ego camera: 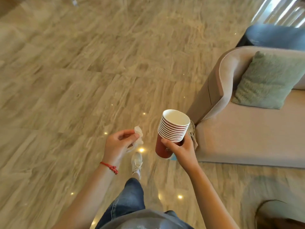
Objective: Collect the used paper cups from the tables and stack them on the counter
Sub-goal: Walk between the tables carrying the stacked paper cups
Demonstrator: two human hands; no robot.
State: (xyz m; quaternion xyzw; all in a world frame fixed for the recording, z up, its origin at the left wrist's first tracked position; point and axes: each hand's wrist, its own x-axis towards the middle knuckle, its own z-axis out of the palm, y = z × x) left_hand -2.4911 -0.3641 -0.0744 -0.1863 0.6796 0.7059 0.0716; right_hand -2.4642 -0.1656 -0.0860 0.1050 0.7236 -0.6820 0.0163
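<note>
While right hand (179, 148) grips cup stack (170, 134), left hand (118, 144) pinches tissue (138, 137)

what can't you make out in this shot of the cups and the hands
- Head view: the lower cups in the stack of paper cups are nested, so only their rims show, not their insides.
- The print on the outer red cup is covered by the right hand.
- The crumpled tissue is partly hidden by the left hand.
- No counter or table shows in frame.
- The armchair is cut off by the right edge.
</note>
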